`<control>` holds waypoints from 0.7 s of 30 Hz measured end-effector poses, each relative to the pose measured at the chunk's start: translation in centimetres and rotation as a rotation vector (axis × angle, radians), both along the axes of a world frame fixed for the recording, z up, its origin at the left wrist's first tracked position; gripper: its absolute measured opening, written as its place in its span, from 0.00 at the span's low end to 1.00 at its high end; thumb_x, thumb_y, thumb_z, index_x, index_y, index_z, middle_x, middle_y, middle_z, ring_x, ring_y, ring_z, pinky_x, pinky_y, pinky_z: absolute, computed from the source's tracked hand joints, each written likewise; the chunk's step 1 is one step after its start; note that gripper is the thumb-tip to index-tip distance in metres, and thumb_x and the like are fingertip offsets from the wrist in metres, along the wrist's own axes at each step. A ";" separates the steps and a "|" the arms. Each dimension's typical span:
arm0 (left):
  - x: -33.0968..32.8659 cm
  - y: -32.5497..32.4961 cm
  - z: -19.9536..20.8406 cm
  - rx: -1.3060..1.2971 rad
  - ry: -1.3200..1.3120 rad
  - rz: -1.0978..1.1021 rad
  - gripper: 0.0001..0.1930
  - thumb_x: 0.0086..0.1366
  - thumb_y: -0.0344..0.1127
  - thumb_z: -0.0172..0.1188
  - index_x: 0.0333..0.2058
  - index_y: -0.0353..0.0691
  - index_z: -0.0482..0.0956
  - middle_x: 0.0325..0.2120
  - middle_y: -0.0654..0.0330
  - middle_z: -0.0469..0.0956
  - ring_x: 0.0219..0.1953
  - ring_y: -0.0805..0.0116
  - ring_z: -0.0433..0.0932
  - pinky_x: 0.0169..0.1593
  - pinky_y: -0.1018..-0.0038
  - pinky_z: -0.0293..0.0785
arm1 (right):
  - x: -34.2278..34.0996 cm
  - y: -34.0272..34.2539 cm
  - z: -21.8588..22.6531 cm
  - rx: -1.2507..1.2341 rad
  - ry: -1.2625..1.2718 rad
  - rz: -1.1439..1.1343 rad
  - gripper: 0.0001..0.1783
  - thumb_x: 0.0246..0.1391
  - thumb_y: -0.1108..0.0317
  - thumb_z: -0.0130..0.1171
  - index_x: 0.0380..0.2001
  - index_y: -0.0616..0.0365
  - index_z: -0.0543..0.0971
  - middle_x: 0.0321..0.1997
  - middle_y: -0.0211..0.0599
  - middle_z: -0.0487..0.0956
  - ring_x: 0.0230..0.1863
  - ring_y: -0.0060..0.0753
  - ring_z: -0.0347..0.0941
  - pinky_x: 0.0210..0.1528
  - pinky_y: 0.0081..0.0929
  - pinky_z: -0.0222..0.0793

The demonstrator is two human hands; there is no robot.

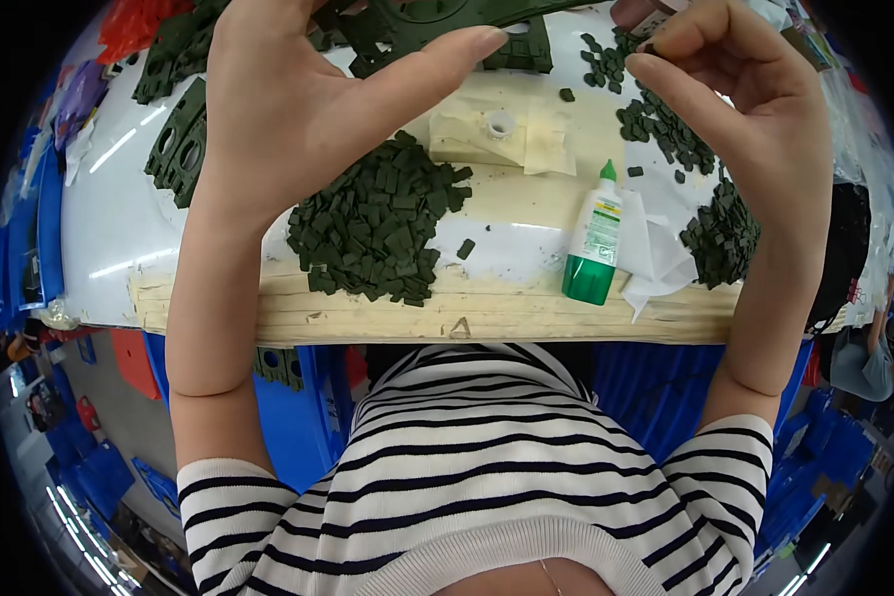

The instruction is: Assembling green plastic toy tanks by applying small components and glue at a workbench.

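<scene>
My left hand (pixel 288 109) is raised at the upper left, its thumb stretched along a dark green moulded plastic part (pixel 422 14). It appears to hold this part, though its other fingers are cut off by the top edge. At the upper right, my right hand (pixel 735 84) pinches a small dark piece (pixel 650 48) between thumb and forefinger. Below the left thumb lies a large heap of small flat dark green pieces (pixel 372 223). Between the hands, a small white cup (pixel 500 124) sits on a tape-wrapped block (pixel 457 139).
A white glue bottle with green cap and base (pixel 596 238) stands by a crumpled white tissue (pixel 656 253). More small green pieces lie in piles (pixel 725 233) at right. Larger green parts (pixel 179 144) rest at left. A wooden strip (pixel 368 323) edges the table; blue crates (pixel 308 427) are below.
</scene>
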State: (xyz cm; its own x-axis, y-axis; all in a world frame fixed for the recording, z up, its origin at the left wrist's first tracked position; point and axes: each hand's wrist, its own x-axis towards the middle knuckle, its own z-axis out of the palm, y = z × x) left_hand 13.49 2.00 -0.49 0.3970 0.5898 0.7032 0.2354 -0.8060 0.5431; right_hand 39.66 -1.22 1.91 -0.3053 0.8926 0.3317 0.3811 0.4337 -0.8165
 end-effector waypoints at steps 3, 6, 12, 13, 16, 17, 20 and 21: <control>0.5 -0.7 0.1 0.141 0.007 0.000 0.32 0.48 0.28 0.68 0.51 0.29 0.65 0.42 0.56 0.69 0.43 0.71 0.70 0.47 0.77 0.69 | -3.6 -1.4 -0.1 0.089 -0.010 -0.149 0.17 0.45 0.81 0.67 0.41 0.67 0.76 0.35 0.37 0.78 0.29 0.18 0.74 0.29 0.12 0.69; 0.4 0.9 0.0 0.301 -0.001 -0.150 0.31 0.48 0.27 0.66 0.51 0.27 0.65 0.44 0.53 0.69 0.45 0.69 0.71 0.48 0.75 0.69 | -2.8 -2.3 0.1 0.151 -0.009 -0.158 0.11 0.50 0.78 0.64 0.38 0.67 0.77 0.35 0.36 0.79 0.33 0.20 0.75 0.35 0.16 0.70; 0.3 0.2 0.3 0.382 0.045 -0.077 0.30 0.47 0.27 0.65 0.50 0.27 0.66 0.45 0.52 0.69 0.45 0.68 0.72 0.49 0.75 0.70 | -0.3 -2.2 -0.7 0.063 0.241 -0.141 0.10 0.51 0.76 0.62 0.38 0.66 0.78 0.39 0.40 0.80 0.38 0.27 0.78 0.42 0.21 0.76; 0.5 -0.3 0.7 0.393 0.068 -0.039 0.30 0.47 0.27 0.65 0.50 0.27 0.66 0.45 0.52 0.69 0.44 0.67 0.72 0.49 0.75 0.70 | -1.4 -2.4 -0.7 0.034 0.362 -0.203 0.08 0.49 0.79 0.63 0.34 0.66 0.78 0.40 0.42 0.80 0.37 0.27 0.78 0.40 0.21 0.77; 0.3 0.0 0.3 0.536 0.103 -0.019 0.30 0.46 0.27 0.66 0.50 0.27 0.66 0.44 0.51 0.70 0.43 0.67 0.73 0.47 0.75 0.70 | -4.3 -2.8 -0.4 -0.024 0.465 -0.219 0.06 0.47 0.82 0.63 0.30 0.65 0.78 0.42 0.47 0.79 0.40 0.34 0.80 0.43 0.28 0.80; 0.1 -0.1 0.4 0.572 0.131 -0.018 0.31 0.46 0.27 0.67 0.49 0.27 0.67 0.44 0.51 0.71 0.43 0.67 0.73 0.46 0.75 0.71 | -3.3 -2.6 -1.1 -0.082 0.525 -0.069 0.07 0.46 0.82 0.63 0.31 0.65 0.78 0.42 0.48 0.79 0.39 0.34 0.79 0.42 0.27 0.80; 0.6 -0.4 1.2 0.627 0.179 -0.062 0.31 0.45 0.28 0.69 0.49 0.28 0.67 0.42 0.51 0.72 0.42 0.67 0.73 0.44 0.75 0.71 | -0.7 -2.3 -0.8 -0.247 0.402 -0.031 0.10 0.45 0.83 0.64 0.33 0.62 0.80 0.42 0.52 0.79 0.39 0.35 0.79 0.40 0.24 0.79; 0.7 -0.5 1.2 0.632 0.189 -0.075 0.31 0.45 0.28 0.70 0.49 0.28 0.67 0.41 0.50 0.73 0.41 0.67 0.74 0.43 0.75 0.72 | -1.2 -2.7 -0.4 -0.252 0.389 -0.061 0.10 0.45 0.83 0.64 0.34 0.62 0.80 0.42 0.52 0.79 0.39 0.36 0.80 0.40 0.24 0.79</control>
State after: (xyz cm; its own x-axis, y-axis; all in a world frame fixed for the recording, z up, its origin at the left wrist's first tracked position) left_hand 14.19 1.54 0.75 0.5712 0.0521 0.8192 0.2107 -0.9739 -0.0850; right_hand 38.47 -3.89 1.46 -0.1451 0.9725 0.1820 0.0441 0.1902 -0.9808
